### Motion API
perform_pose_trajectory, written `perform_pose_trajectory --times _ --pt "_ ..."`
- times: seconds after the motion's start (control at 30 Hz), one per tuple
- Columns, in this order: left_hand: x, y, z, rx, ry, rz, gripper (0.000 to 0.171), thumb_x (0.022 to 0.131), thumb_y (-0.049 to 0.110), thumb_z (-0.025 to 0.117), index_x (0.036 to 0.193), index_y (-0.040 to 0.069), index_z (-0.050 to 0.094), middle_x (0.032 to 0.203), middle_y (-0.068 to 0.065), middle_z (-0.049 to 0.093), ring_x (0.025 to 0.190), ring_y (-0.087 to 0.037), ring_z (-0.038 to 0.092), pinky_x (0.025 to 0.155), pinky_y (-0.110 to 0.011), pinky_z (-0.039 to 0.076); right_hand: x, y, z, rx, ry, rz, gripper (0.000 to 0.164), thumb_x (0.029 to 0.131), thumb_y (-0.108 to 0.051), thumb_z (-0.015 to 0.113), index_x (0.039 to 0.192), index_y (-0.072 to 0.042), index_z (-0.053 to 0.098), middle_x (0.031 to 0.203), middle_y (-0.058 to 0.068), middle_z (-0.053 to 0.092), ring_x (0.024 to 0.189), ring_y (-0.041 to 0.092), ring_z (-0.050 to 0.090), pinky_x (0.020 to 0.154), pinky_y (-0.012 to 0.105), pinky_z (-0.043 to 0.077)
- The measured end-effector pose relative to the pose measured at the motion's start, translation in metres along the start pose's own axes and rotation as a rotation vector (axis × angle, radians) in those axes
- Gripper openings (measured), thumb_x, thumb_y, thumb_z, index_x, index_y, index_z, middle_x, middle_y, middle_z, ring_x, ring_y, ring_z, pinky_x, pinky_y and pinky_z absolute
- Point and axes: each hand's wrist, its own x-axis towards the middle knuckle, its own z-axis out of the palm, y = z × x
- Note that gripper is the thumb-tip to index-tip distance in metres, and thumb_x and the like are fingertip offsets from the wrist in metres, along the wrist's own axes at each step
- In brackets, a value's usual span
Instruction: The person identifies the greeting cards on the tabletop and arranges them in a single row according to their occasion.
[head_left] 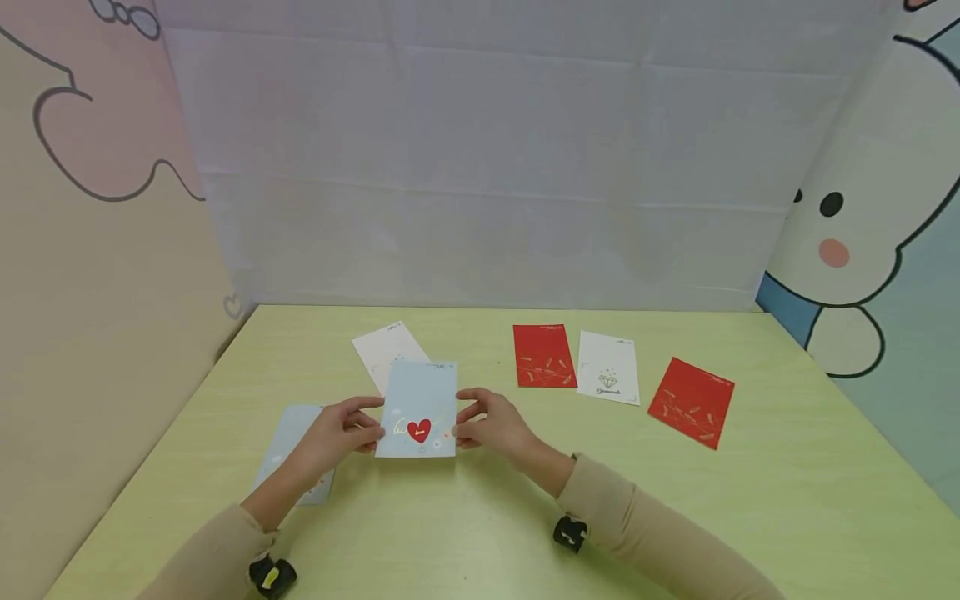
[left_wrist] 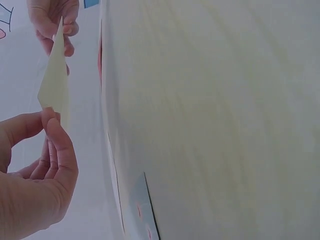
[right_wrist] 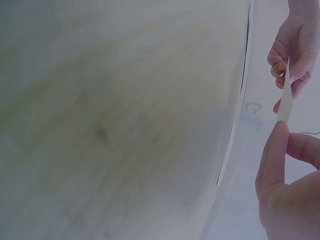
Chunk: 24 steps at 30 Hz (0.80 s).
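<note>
A light blue card (head_left: 418,392) with a red heart and gold lettering is held up over the table between both hands. At its left edge, my left hand (head_left: 341,433) pinches it between thumb and fingers. My right hand (head_left: 491,427) pinches the opposite edge in the same way. Seen edge-on in the left wrist view, the card (left_wrist: 55,82) is raised off the tabletop. The right wrist view also has the card (right_wrist: 285,102) thin and edge-on between the fingertips. Beneath my left forearm lies another light blue card (head_left: 281,437), partly hidden.
A white card (head_left: 378,346) lies behind the held card, partly covered by it. To the right are a red card (head_left: 545,357), a white card with a diamond drawing (head_left: 609,362) and a second red card (head_left: 692,403). A white cloth (head_left: 487,167) hangs behind the table (head_left: 480,533).
</note>
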Motion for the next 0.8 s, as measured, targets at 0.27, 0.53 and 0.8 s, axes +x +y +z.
perform_pose_trajectory --times 0.27,0.53,0.8 --pt "-0.007 -0.004 -0.008 0.125 -0.043 0.054 0.052 0.081 0.011 0.064 0.124 -0.007 0.042 0.080 -0.006 0.060 0.069 -0.020 0.057 0.064 -0.027 0.048 -0.004 0.001 0.008 -0.006 -0.037 0.011 0.045 0.077 -0.002 0.065 0.119 -0.003 0.047 0.083 0.010 0.054 0.061 0.019 0.058 0.059 0.030 0.050" --pt "-0.017 -0.003 -0.015 0.380 0.014 0.173 0.045 0.077 0.016 0.068 0.115 -0.002 0.053 0.096 -0.006 0.058 0.087 -0.022 0.052 0.068 -0.030 0.045 -0.007 0.000 0.016 0.004 -0.063 0.021 0.050 0.076 0.000 0.066 0.121 -0.002 0.045 0.081 0.010 0.053 0.058 0.018 0.059 0.057 0.029 0.050" --pt "-0.028 -0.004 -0.021 0.498 0.059 0.241 0.042 0.074 0.018 0.072 0.109 0.000 0.058 0.106 -0.011 0.053 0.095 -0.030 0.049 0.070 -0.040 0.044 -0.010 -0.004 0.026 -0.026 -0.073 0.050 0.049 0.076 -0.002 0.066 0.120 -0.004 0.046 0.081 0.009 0.053 0.060 0.019 0.059 0.057 0.029 0.050"
